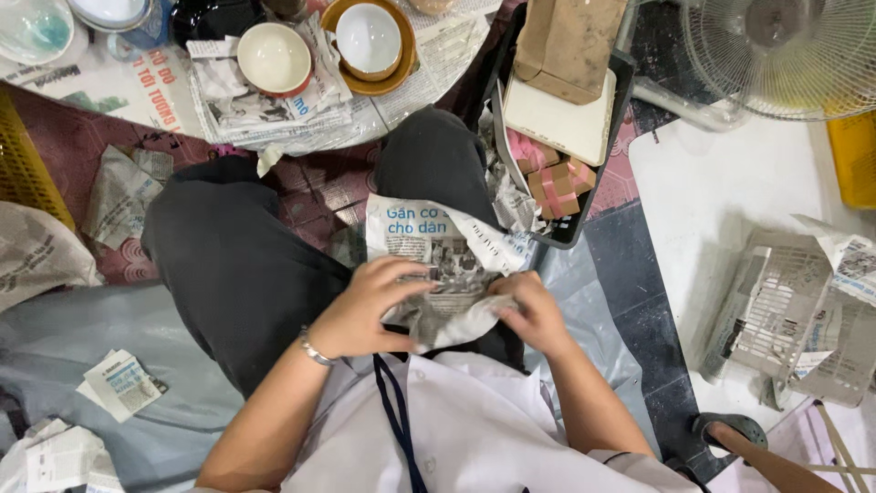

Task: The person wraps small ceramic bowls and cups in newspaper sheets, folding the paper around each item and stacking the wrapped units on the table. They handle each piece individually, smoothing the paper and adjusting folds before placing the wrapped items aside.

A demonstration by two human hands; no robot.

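Note:
Both my hands work a sheet of newspaper (438, 246) in my lap, folded around something hidden inside. My left hand (365, 306), with a thin bracelet at the wrist, presses on the paper from the left, fingers curled over it. From the right, my right hand (529, 310) grips the crumpled edge of the paper. I sit cross-legged in dark trousers (237, 265) and a white shirt.
Bowls (274, 57) (368, 38) sit on spread newspapers ahead. A dark crate (593, 173) with cardboard and pink-taped boxes stands at my right knee. A fan (785, 50), a white basket (785, 310) and a yellow crate (853, 155) lie right. Crumpled paper scraps (119, 383) litter the left.

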